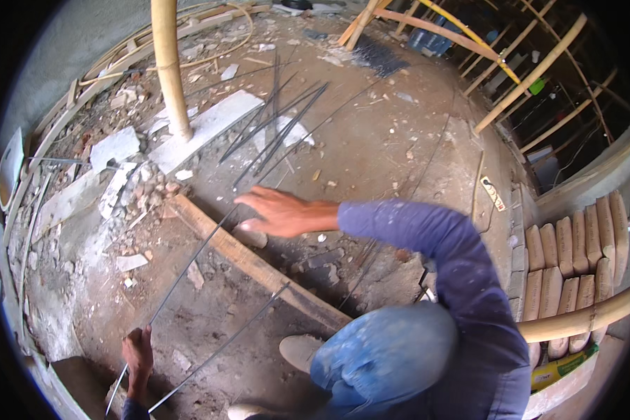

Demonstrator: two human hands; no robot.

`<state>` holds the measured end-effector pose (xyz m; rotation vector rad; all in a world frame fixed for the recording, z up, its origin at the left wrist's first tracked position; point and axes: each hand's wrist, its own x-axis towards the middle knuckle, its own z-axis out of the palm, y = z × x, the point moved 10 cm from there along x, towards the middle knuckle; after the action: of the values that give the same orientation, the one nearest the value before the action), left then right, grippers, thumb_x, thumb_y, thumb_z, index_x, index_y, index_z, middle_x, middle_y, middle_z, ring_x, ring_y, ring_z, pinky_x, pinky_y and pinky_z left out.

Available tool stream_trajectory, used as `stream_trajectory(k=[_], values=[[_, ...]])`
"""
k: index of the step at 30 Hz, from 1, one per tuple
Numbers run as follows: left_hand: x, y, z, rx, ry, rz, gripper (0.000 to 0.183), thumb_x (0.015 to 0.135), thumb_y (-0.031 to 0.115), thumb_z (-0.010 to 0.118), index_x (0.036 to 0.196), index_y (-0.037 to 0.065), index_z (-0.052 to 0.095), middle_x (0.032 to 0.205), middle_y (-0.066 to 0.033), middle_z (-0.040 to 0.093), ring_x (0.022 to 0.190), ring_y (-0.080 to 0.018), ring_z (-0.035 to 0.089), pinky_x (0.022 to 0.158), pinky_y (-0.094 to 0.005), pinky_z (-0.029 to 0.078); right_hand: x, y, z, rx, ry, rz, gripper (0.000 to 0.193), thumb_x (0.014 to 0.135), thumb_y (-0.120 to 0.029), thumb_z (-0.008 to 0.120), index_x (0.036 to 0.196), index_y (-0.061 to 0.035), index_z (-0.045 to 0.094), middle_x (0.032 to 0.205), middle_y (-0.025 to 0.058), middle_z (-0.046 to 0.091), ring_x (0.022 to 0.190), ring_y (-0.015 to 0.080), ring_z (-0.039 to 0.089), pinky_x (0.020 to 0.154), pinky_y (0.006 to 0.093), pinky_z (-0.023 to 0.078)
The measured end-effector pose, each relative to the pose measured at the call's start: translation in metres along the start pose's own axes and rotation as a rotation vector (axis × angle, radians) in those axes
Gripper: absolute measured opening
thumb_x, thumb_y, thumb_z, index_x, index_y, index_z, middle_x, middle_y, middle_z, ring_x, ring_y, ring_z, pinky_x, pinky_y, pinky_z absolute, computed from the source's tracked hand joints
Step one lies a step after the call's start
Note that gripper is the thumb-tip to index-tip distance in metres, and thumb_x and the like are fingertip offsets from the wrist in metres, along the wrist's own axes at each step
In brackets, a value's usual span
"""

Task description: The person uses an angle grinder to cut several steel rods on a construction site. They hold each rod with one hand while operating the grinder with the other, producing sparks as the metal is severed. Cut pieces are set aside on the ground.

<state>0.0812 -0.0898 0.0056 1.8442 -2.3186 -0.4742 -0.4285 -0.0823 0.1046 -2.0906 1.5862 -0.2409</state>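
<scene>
My left hand [138,352], low on the left, is closed round a long thin steel rod [187,273]. The rod slants up and away, crossing over a wooden plank [241,260] on the ground. Near its far part my right hand [281,211] hovers with fingers spread and thumb apart, holding nothing. Whether a fingertip touches the rod, I cannot tell. A second thin rod [217,351] lies to the right of the first, its far end over the plank. Several dark rods [276,126] are bundled loosely on the dirt floor beyond my right hand.
An upright bamboo pole [168,70] stands at the far left beside a pale board [217,122] and rubble [147,192]. Stacked bricks [584,241] and a bamboo pole [581,318] are at the right. A shallow trench [322,269] runs beside the plank, near my bent knee.
</scene>
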Motion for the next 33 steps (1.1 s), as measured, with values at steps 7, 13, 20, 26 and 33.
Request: stream_trajectory(k=[7,13,20,26,33], values=[[-0.015,0.022,-0.048,0.069,0.101,-0.007,0.05,0.099,0.043,0.079,0.073,0.003,0.063,0.072,-0.0232,0.064,0.069,-0.0472,0.064,0.063,-0.0534,0.048,-0.014,0.057,-0.045,-0.374,-0.027,0.046,0.07,0.114,-0.041,0.059,0.17,-0.0072,0.033,0.156,0.0277,0.048,0.142,0.0417,0.051,0.12,0.0544,0.045],[-0.029,0.052,-0.091,0.101,0.171,0.023,0.052,0.099,0.043,0.079,0.072,0.004,0.059,0.068,-0.0204,0.061,0.063,-0.0441,0.06,0.061,-0.0512,0.046,0.013,0.067,-0.03,-0.459,0.226,-0.196,0.071,0.111,-0.047,0.062,0.166,-0.0077,0.041,0.156,0.0195,0.052,0.141,0.0409,0.051,0.123,0.0536,0.041],[-0.061,0.074,-0.144,0.146,0.295,0.036,0.055,0.097,0.047,0.082,0.07,0.004,0.059,0.063,-0.0177,0.053,0.057,-0.0385,0.053,0.058,-0.0482,0.043,0.026,0.079,-0.038,-0.452,0.256,-0.243,0.048,0.109,-0.053,0.062,0.123,-0.0073,0.067,0.111,0.0184,0.069,0.112,0.0375,0.066,0.1,0.0515,0.052],[-0.075,0.081,-0.182,0.107,0.354,0.037,0.055,0.1,0.043,0.08,0.072,0.003,0.057,0.064,-0.0175,0.049,0.058,-0.0378,0.047,0.058,-0.0466,0.04,-0.005,0.039,-0.111,-0.404,0.701,-0.498,0.054,0.105,-0.053,0.068,0.081,-0.0063,0.057,0.07,0.01,0.056,0.064,0.0315,0.06,0.061,0.0462,0.049],[-0.07,0.07,-0.272,-0.01,0.66,0.137,0.052,0.114,0.037,0.064,0.08,0.001,0.05,0.068,-0.0062,0.035,0.066,-0.0159,0.03,0.06,-0.0401,0.029,-0.021,-0.017,-0.24,-0.585,1.027,-0.46,0.063,0.109,-0.065,0.053,0.077,-0.0112,0.059,0.062,-0.0017,0.049,0.055,0.0173,0.054,0.05,0.0368,0.05]])
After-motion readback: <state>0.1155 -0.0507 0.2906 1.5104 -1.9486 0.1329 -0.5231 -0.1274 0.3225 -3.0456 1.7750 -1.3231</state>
